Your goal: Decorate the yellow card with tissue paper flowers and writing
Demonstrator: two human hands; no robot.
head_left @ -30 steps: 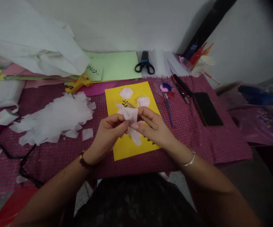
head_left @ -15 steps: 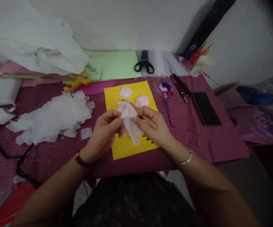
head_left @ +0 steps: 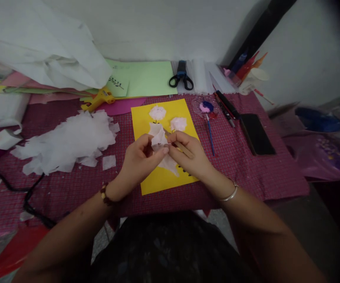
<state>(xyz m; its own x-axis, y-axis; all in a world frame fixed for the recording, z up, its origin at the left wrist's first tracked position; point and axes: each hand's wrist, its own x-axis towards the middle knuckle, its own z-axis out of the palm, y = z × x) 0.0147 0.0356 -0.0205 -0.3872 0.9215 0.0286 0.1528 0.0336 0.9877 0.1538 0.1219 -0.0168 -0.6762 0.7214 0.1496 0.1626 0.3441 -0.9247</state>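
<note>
Both hands meet over a yellow sheet of paper [head_left: 152,182]. A thin white piece of tissue paper [head_left: 157,133] is gathered between them, one end sticking up and another hanging down over the sheet. My left hand [head_left: 140,157] is closed, thumb and fingers pinching the tissue paper. My right hand [head_left: 191,155] pinches its other side and also holds a slim tan stick [head_left: 184,149] slanting across the fingers. Two pale pink ruffled paper flowers [head_left: 157,113] lie on the sheet's upper part. Dark painted leaves [head_left: 184,170] show near my right hand, partly covered.
A heap of white tissue squares [head_left: 69,141] lies left, with a loose square [head_left: 109,162] beside it. Behind are a yellow glue gun [head_left: 99,99] and scissors [head_left: 181,76]. To the right lie a paint palette [head_left: 205,107], blue brush [head_left: 210,137], pens [head_left: 225,108] and phone [head_left: 257,135].
My left hand has shifted slightly right, its thumb now reaching toward the right fingertips. The tissue paper is bunched closer and its hanging end has swung right. The view has shifted slightly.
</note>
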